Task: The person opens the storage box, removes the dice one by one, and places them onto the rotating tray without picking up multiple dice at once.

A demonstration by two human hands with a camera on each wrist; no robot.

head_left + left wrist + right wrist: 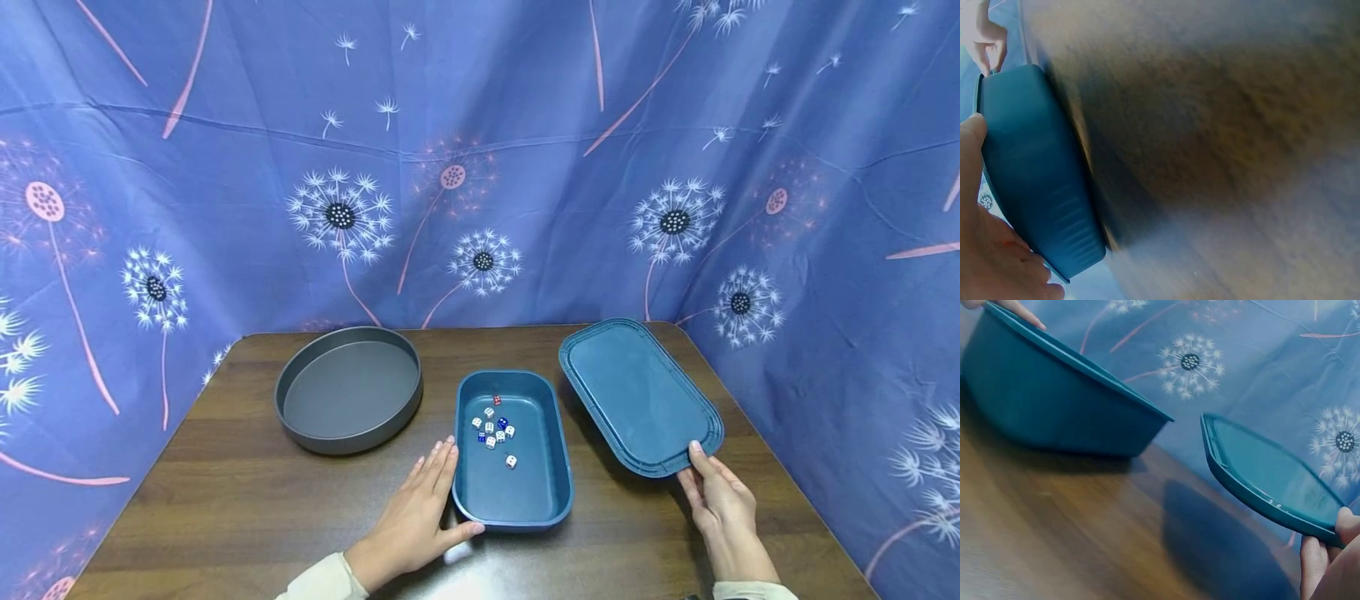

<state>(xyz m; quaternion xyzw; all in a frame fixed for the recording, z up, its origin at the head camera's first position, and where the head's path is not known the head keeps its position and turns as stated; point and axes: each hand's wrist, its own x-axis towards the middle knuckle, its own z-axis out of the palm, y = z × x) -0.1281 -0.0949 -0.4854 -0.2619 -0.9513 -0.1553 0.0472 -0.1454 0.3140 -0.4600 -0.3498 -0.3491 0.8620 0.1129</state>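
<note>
Lid (637, 400) up off the table (225, 508), right hand (723, 508) pinching its near edge, left hand (412, 525) spread wide against the tub (536, 479), dice (490, 427) inside, pan (348, 383) off to the left.

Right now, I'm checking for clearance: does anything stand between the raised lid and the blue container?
Nothing visible does: only tabletop shows between the lid and the container. The left hand touches the container's opposite side.

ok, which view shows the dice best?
Head: it looks down into the bin, so the white, blue and red dice all show on its floor. Both wrist views show no dice; they see the bin's outer walls side-on.
</note>
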